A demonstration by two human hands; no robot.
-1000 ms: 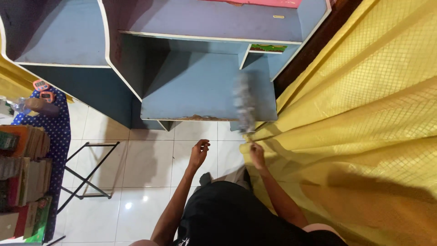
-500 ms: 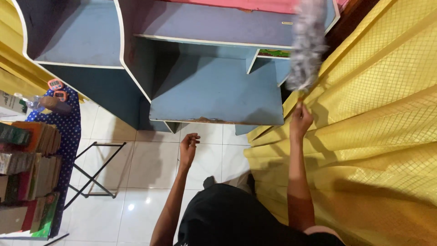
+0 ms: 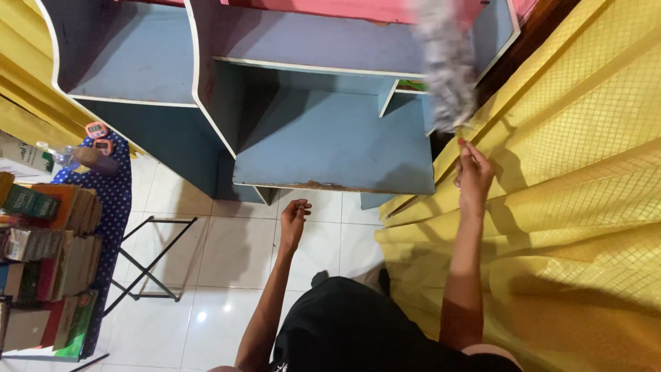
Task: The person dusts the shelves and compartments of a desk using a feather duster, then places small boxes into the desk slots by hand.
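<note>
In the head view I see my right hand (image 3: pixel 472 172) closed around the thin handle of a grey feather duster (image 3: pixel 444 65), whose blurred head is over the right end of the blue desk (image 3: pixel 330 145), beside the yellow curtain (image 3: pixel 571 172). My left hand (image 3: pixel 294 217) hangs empty with loosely curled fingers, above the white tiled floor (image 3: pixel 227 255), near the desk's front edge.

Place: room in a home, or possibly a small classroom; which one cannot be told. Evidence: blue desk (image 3: pixel 330 141) with white-edged shelves and a pink top edge; yellow curtain (image 3: pixel 571 172) along the right; white tiled floor (image 3: pixel 227 255); folding stand with dotted cloth (image 3: pixel 110 207) carrying stacked books (image 3: pixel 48 234).
</note>
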